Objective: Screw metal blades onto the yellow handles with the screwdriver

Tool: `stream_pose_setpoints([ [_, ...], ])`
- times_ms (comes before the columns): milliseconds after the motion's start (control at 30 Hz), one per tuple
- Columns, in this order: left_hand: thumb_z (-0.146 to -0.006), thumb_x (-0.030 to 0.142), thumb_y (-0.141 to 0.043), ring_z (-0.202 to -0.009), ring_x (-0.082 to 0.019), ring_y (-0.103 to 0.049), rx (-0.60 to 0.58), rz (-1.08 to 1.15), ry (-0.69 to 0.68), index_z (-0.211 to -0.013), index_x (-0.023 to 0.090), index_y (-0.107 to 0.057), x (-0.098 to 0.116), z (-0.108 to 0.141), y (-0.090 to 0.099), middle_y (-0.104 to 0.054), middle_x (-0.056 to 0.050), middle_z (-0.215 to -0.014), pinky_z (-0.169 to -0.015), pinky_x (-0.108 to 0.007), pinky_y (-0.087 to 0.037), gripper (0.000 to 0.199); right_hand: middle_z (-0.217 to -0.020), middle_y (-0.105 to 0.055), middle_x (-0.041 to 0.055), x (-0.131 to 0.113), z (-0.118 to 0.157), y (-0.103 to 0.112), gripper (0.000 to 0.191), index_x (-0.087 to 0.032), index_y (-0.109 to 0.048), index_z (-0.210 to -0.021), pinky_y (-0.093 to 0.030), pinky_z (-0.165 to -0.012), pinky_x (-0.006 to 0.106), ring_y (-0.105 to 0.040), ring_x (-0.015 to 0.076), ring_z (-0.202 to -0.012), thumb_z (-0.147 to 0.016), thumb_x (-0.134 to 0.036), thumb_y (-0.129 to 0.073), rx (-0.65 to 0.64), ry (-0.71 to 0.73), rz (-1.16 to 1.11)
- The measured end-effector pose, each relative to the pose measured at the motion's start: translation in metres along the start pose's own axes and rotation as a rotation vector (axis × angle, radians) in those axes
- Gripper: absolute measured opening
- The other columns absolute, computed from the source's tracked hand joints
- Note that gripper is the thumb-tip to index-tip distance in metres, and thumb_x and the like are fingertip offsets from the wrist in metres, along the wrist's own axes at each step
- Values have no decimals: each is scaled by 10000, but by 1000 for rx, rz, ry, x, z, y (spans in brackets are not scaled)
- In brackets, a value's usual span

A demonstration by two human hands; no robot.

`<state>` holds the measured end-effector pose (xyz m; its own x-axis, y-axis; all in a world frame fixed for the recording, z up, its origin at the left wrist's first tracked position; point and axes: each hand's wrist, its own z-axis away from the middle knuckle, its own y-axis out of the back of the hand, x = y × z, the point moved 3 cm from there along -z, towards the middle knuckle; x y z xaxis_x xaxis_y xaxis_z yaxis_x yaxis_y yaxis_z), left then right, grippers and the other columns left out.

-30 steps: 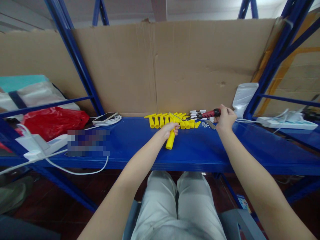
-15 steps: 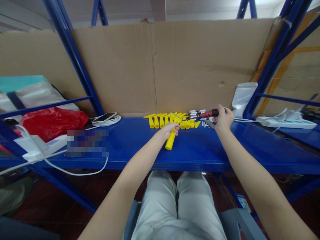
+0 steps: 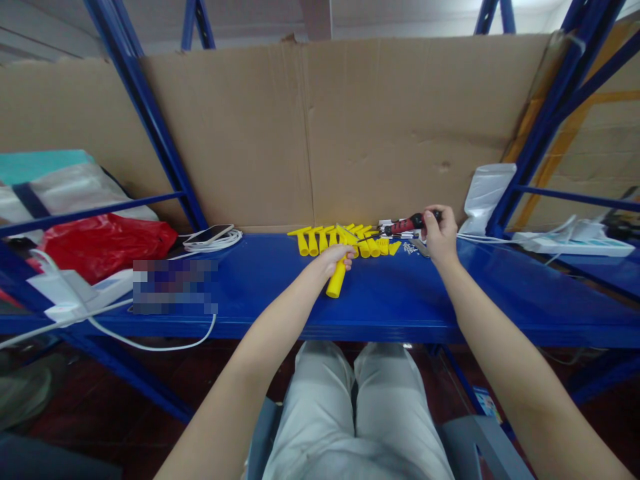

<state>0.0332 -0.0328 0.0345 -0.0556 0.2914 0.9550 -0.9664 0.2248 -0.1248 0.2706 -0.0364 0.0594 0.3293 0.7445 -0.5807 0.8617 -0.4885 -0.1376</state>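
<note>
My left hand (image 3: pixel 341 259) is closed around a yellow plastic handle (image 3: pixel 335 283), whose round end points toward me and whose head tilts up over the row behind. In my right hand (image 3: pixel 441 232) is a screwdriver (image 3: pixel 407 225) with a red and black grip. Its thin shaft points left and reaches the head of the held piece; the exact contact is too small to make out. Behind my left hand stands a row of similar yellow plastic handles (image 3: pixel 313 245). Small screws (image 3: pixel 410 247) lie beside a grey flat piece (image 3: pixel 421 247), just left of my right hand.
White and dark packs (image 3: pixel 386 224) lie behind the row. A cardboard sheet (image 3: pixel 370 133) backs the blue shelf (image 3: pixel 280 287). On the left are a phone with a coiled white cable (image 3: pixel 220 240), a red bag (image 3: pixel 107 243) and cords. A power strip (image 3: pixel 573 245) and a white pouch (image 3: pixel 487 197) are right.
My right hand has moved slightly left and up with the screwdriver. The yellow handle in my left hand has shifted a little left.
</note>
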Motion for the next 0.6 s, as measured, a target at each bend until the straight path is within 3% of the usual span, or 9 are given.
stream_pose_setpoints([
  [133,-848,3,-424,-317,-33,-273,12,0,-12,-706,210,-353,-1,-3,2,-354,99,-449,-360,-143,-218,261,-760,-596,-2,5,-4,1,395,-217,-605,-888,-455,-477,235,-569,118,-604,-729,-557,-725,1,-57,-59],
  [267,-823,-7,-455,-314,-30,-274,12,9,-16,-722,210,-364,-2,-5,3,-359,107,-454,-358,-142,-211,256,-580,-530,-39,1,-3,-2,485,-208,-617,-790,-296,-321,229,-413,78,-380,-651,-655,-742,-32,-216,-159],
  [367,-829,-8,-449,-310,-31,-286,20,2,-32,-731,214,-354,-1,-3,3,-363,110,-451,-354,-141,-216,260,-500,-479,-62,-2,-3,-3,514,-207,-614,-777,-248,-299,231,-376,77,-330,-618,-676,-749,-47,-297,-197],
  [600,-867,-2,-410,-300,-29,-285,12,-64,-36,-721,214,-344,0,-1,2,-363,108,-426,-355,-150,-224,269,-507,-449,-84,4,-5,-2,313,-242,-573,-845,-279,-346,218,-371,84,-364,-697,-458,-745,-43,-329,-188],
])
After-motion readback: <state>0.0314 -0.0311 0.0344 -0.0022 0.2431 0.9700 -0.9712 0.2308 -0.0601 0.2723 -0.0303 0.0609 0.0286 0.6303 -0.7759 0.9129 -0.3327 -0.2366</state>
